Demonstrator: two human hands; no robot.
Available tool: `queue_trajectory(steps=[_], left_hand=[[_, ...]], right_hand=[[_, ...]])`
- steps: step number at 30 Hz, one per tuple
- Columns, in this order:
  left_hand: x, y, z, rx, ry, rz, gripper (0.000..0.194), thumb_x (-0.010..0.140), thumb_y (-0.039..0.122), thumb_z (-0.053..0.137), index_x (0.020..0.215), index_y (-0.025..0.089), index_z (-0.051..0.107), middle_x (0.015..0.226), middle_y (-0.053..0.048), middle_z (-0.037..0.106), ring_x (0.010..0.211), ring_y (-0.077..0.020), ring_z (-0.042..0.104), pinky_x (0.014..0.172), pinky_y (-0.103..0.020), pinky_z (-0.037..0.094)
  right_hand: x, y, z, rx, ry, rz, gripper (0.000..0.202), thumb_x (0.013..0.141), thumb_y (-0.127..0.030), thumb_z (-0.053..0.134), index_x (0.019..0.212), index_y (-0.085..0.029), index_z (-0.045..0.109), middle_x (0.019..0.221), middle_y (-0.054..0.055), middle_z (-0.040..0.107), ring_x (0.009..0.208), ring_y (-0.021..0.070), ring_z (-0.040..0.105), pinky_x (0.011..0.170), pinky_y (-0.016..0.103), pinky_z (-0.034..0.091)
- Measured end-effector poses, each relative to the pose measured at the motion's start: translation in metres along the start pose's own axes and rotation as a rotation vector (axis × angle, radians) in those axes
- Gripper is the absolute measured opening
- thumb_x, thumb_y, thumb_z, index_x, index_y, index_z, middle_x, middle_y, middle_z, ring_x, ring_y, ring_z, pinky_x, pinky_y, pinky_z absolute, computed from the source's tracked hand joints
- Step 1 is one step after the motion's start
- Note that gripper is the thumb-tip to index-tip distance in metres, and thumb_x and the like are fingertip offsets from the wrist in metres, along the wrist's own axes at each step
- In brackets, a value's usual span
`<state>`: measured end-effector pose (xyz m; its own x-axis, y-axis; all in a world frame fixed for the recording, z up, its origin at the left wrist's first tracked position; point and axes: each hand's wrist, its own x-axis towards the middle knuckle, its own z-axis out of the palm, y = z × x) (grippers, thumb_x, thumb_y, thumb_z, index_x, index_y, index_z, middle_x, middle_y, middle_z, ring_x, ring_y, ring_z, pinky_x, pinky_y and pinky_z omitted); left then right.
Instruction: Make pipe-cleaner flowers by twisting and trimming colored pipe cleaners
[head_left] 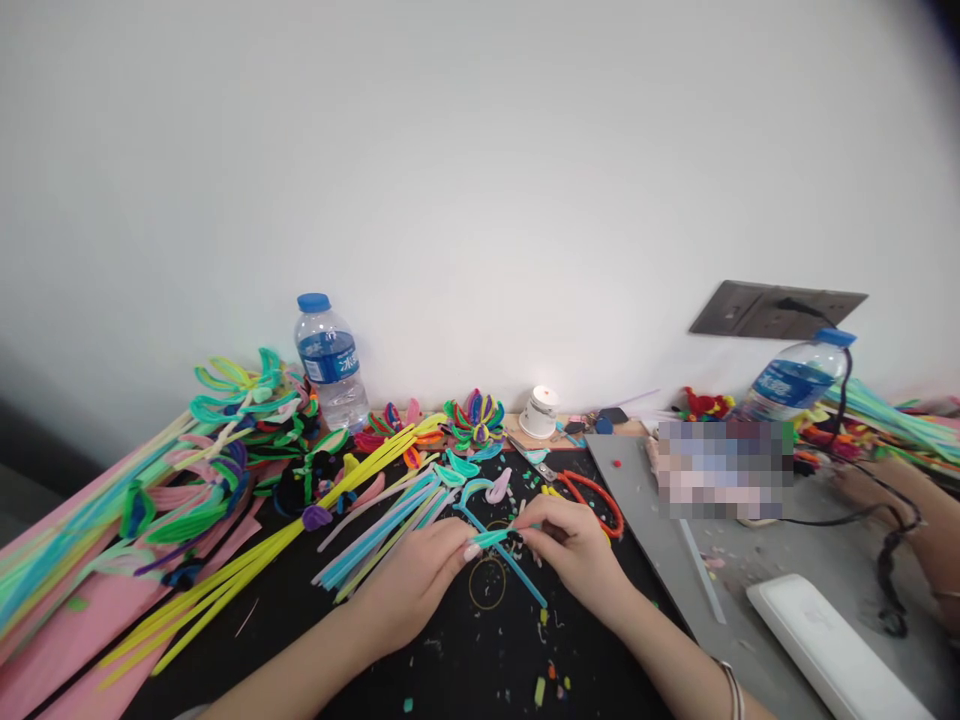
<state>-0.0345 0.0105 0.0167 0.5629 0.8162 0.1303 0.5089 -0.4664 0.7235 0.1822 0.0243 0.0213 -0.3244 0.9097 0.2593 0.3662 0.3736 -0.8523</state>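
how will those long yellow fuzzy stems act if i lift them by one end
The yellow stems look thin and fuzzy, so they're probably light. They may sag slightly yet hold a bend, as similar strands form the green loops. Their near ends fan apart, so they'd likely splay.

Craft flowers [196, 524] lie at left, beside a bottle [328, 362]. Right of centre, a cup [538, 414] stands before the wall [480, 200], scissors [547, 474] in front; farther right, another bottle [793, 382] stands below a socket plate [750, 312].

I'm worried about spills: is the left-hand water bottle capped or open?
Capped: a blue cap sits on top of the water bottle.
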Motion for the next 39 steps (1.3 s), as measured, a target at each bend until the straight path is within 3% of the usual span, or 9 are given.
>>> queue_trajectory(steps=[6, 10, 16, 24, 27, 31, 33, 35, 39], left_hand=[[0.002, -0.003, 0.002, -0.02, 0.003, 0.031, 0.032, 0.095, 0.026, 0.028, 0.074, 0.019, 0.051, 0.072, 0.0, 0.051, 0.068, -0.0141, 0.049, 0.065, -0.024, 0.038], [0.002, -0.005, 0.003, -0.047, 0.009, 0.039, 0.032, 0.096, 0.025, 0.03, 0.076, 0.018, 0.055, 0.07, 0.001, 0.05, 0.068, -0.0133, 0.05, 0.065, -0.023, 0.037], [0.003, -0.004, 0.003, -0.036, 0.047, -0.008, 0.034, 0.095, 0.026, 0.029, 0.074, 0.018, 0.055, 0.067, 0.001, 0.049, 0.066, -0.0143, 0.049, 0.063, -0.024, 0.037], [0.004, -0.002, 0.002, -0.088, 0.168, -0.12, 0.034, 0.094, 0.03, 0.03, 0.073, 0.018, 0.053, 0.064, 0.002, 0.047, 0.064, -0.015, 0.048, 0.063, -0.025, 0.037], [0.005, 0.0, -0.002, -0.156, 0.1, -0.142, 0.034, 0.094, 0.031, 0.031, 0.075, 0.018, 0.057, 0.062, 0.003, 0.047, 0.063, -0.0142, 0.048, 0.062, -0.024, 0.036], [0.004, 0.0, -0.003, -0.354, -0.105, -0.167, 0.038, 0.093, 0.038, 0.033, 0.077, 0.016, 0.059, 0.061, 0.004, 0.047, 0.058, -0.0113, 0.044, 0.058, -0.022, 0.034], [0.003, -0.001, 0.0, -0.441, -0.191, -0.168, 0.039, 0.093, 0.04, 0.035, 0.076, 0.015, 0.06, 0.059, 0.004, 0.047, 0.056, -0.0102, 0.043, 0.056, -0.021, 0.033], [0.002, -0.002, 0.003, -0.486, -0.232, -0.167, 0.038, 0.092, 0.04, 0.038, 0.076, 0.014, 0.061, 0.058, 0.004, 0.047, 0.056, -0.0097, 0.044, 0.054, -0.02, 0.032], [0.003, -0.005, 0.007, -0.566, -0.236, -0.219, 0.037, 0.09, 0.042, 0.042, 0.079, 0.013, 0.063, 0.061, 0.004, 0.048, 0.052, -0.0079, 0.039, 0.049, -0.019, 0.028]], right_hand=[[-0.001, 0.004, 0.0, 0.085, 0.028, 0.066, 0.011, 0.08, -0.026, 0.061, 0.073, -0.02, 0.067, 0.068, 0.003, 0.06, 0.049, 0.0121, 0.05, 0.046, 0.026, 0.039], [0.0, 0.004, 0.001, 0.194, 0.019, 0.151, 0.008, 0.077, -0.025, 0.062, 0.074, -0.019, 0.067, 0.064, 0.001, 0.059, 0.046, 0.0112, 0.051, 0.045, 0.025, 0.041], [0.001, 0.003, 0.003, 0.418, -0.003, 0.251, 0.026, 0.078, -0.026, 0.06, 0.103, -0.019, 0.058, 0.064, -0.001, 0.064, 0.05, 0.013, 0.058, 0.053, 0.026, 0.049], [-0.004, -0.003, 0.006, 0.333, -0.033, 0.214, 0.02, 0.08, -0.024, 0.056, 0.1, -0.02, 0.057, 0.058, -0.002, 0.061, 0.053, 0.0134, 0.059, 0.057, 0.026, 0.05], [-0.003, -0.003, 0.002, 0.299, -0.051, 0.16, 0.029, 0.077, -0.022, 0.063, 0.105, -0.023, 0.058, 0.069, 0.0, 0.062, 0.057, 0.0129, 0.057, 0.056, 0.024, 0.047], [0.001, -0.003, -0.001, 0.103, -0.076, -0.011, 0.031, 0.069, -0.024, 0.073, 0.1, -0.024, 0.067, 0.106, 0.006, 0.06, 0.063, 0.0113, 0.051, 0.052, 0.022, 0.041], [0.0, -0.003, 0.002, 0.051, -0.154, -0.051, 0.021, 0.072, -0.027, 0.071, 0.092, -0.023, 0.071, 0.1, 0.006, 0.064, 0.059, 0.0102, 0.049, 0.05, 0.022, 0.038], [-0.003, -0.003, 0.006, 0.041, -0.215, -0.016, 0.015, 0.076, -0.03, 0.068, 0.087, -0.021, 0.072, 0.078, 0.003, 0.067, 0.052, 0.0093, 0.046, 0.048, 0.021, 0.035], [-0.008, -0.001, 0.013, 0.103, -0.205, 0.134, 0.02, 0.078, -0.035, 0.065, 0.077, -0.016, 0.072, 0.055, -0.001, 0.056, 0.042, 0.0077, 0.046, 0.043, 0.02, 0.034]])
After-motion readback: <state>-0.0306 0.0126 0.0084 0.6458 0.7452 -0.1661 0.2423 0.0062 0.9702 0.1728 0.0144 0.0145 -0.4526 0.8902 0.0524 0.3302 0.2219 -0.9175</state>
